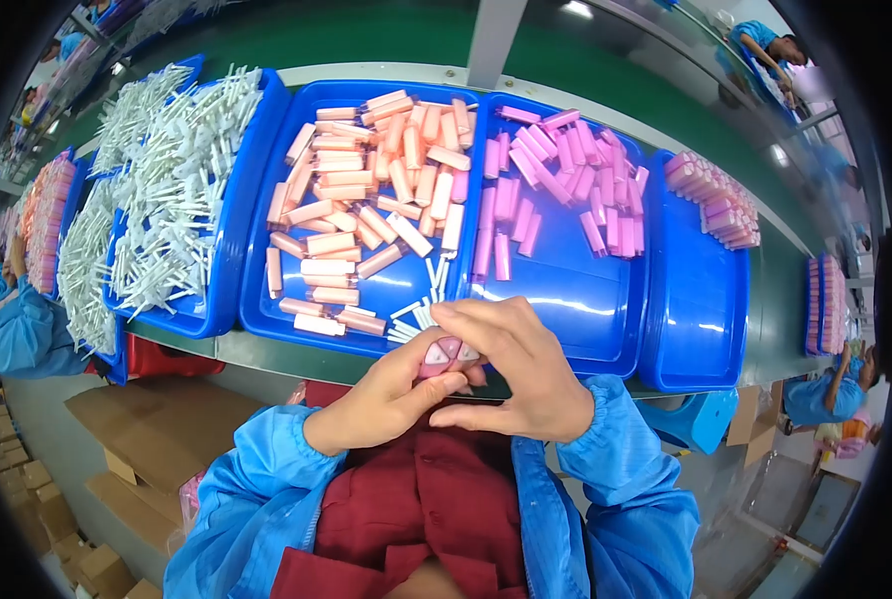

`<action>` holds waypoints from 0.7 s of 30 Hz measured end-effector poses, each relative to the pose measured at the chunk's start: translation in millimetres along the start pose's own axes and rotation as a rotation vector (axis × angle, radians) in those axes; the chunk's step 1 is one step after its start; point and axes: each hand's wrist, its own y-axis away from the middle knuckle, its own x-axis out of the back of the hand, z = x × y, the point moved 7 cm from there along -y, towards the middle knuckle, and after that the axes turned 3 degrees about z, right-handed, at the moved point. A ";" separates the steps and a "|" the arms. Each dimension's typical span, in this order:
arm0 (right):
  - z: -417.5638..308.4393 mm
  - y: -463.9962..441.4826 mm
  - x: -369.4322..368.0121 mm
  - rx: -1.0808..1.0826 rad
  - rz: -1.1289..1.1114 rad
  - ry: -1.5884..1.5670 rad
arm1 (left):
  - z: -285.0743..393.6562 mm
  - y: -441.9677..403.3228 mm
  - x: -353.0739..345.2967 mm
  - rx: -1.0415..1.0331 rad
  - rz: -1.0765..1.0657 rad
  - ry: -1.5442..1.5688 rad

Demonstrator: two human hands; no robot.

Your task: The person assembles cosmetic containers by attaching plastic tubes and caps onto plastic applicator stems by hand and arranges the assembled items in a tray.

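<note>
My left hand [381, 397] is closed round a small bundle of pink tubes [440, 355], whose wedge-shaped ends face up, some with whitish patches. Cupped against the bundle's other side is my right hand [526, 374], its fingers curled over the far edge and its thumb held away. The hands hide most of the bundle. Just beyond them, several thin white sticks [406, 325] lie in the near right corner of a blue tray [356, 341] of peach-coloured tubes [344, 180].
Right of it, a blue tray [566, 290] holds purple-pink tubes [506, 200]. Farther right, another blue tray [696, 319] has stacked pink bundles [714, 200]. Left trays hold heaped white stick-like parts [181, 180]. A blue stool [691, 419] stands below the table; co-workers in blue sleeves sit at both sides.
</note>
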 end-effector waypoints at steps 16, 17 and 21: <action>130.5 61.4 255.8 -0.331 0.767 0.941 | 42.8 -1.4 8.0 -0.415 0.273 -0.594; 145.6 64.7 265.0 -0.383 0.755 1.023 | 43.3 -0.2 7.8 -0.414 0.278 -0.598; 160.1 61.1 270.7 -0.439 0.696 1.275 | 45.9 2.7 10.5 -0.439 0.349 -0.575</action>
